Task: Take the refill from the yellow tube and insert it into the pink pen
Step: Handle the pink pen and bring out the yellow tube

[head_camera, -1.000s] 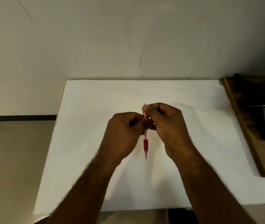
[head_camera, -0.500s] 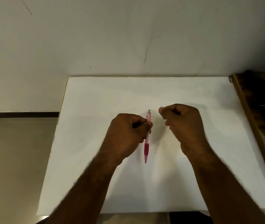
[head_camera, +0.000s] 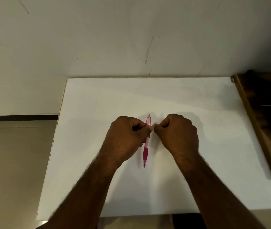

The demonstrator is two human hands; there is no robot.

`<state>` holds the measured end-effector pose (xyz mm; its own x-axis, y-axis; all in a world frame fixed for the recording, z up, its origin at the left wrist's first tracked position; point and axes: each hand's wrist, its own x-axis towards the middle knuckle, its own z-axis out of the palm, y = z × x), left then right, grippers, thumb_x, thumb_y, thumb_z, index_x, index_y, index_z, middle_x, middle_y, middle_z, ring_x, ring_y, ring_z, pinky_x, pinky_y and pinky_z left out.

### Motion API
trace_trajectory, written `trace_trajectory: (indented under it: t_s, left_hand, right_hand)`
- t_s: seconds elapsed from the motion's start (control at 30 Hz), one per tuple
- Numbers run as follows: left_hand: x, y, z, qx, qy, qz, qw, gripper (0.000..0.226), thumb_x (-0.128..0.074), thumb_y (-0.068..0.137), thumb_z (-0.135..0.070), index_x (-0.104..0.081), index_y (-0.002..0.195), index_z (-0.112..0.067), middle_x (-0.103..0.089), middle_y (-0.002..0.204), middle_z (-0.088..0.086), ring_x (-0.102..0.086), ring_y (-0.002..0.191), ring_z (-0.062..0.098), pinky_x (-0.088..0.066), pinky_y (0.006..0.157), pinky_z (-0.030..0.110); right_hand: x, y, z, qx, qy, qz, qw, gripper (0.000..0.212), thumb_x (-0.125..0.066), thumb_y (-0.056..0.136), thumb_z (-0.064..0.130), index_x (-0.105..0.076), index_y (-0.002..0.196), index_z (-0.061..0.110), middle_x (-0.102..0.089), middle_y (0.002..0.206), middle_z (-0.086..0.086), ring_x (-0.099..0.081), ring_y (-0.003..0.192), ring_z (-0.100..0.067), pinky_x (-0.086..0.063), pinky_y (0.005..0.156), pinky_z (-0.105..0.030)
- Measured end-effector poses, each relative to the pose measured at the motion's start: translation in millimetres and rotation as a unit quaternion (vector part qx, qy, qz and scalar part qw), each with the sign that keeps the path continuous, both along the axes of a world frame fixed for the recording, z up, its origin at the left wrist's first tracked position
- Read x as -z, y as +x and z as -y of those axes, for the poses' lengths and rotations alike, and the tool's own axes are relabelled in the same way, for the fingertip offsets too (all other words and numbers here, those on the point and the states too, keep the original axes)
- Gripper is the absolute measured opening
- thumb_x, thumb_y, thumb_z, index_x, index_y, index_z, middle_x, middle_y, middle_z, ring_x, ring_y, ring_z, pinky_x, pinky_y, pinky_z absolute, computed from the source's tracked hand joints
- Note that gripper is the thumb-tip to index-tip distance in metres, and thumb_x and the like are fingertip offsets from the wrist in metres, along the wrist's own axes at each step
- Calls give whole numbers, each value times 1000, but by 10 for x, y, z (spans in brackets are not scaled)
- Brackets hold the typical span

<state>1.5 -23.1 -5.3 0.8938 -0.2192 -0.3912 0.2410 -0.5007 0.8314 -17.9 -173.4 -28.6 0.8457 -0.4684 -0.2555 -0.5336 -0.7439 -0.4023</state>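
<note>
Left fingers pinching pink pen, right fingers just beside

I see a white table pushed against a pale wall that carries a few thin scratches. Left of the table lies a beige floor, with a dark skirting where it meets the wall. Right of the table stands brown wooden furniture with a metal part on it, in shadow.
</note>
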Motion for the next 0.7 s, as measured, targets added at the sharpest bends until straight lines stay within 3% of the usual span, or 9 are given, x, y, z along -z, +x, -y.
trace_trajectory:
  t_s: [0.17,0.27,0.37,0.5,0.7]
  left_hand:
    - [7,-1,-3,8,6,-10,1000,21,-69,90,-34,-79,79,-19,-75,70,-3,-73,67,16,-62,78,41]
    - [1,4,-10,5,1,-13,1000,21,-70,89,-34,-79,77,-20,-75,69,-4,-73,66,15,-62,78,42]
    - [-3,8,-22,6,1,-13,1000,21,-71,89,-34,-78,76,-19,-75,68,-4,-73,64,15,-62,77,42]
    - [-2,5,-24,18,5,-9,1000,22,-69,90,-35,-79,76,-20,-75,68,-4,-73,65,16,-62,78,42]
    - [20,7,-8,27,9,-3,1000,22,-69,91,-34,-79,77,-21,-75,67,-4,-72,64,15,-61,77,43]
  right_hand:
    - [-18,12,29,-10,17,-2,1000,31,-68,88,56,-71,86,25,-70,83,9,-65,77,-15,-45,72,-27]
    - [-96,32,78,0,49,59,997,29,-67,91,52,-69,82,24,-66,76,13,-61,71,-8,-42,71,-26]
    - [-157,75,112,46,196,136,970,26,-71,91,43,-71,78,21,-70,73,10,-65,71,-10,-51,74,-31]
    - [-204,95,61,68,333,95,936,24,-73,91,37,-76,82,15,-75,75,1,-65,65,-13,-59,81,-41]
    - [-193,88,65,33,344,106,932,17,-73,91,29,-78,80,17,-72,67,7,-62,60,-5,-53,70,-28]
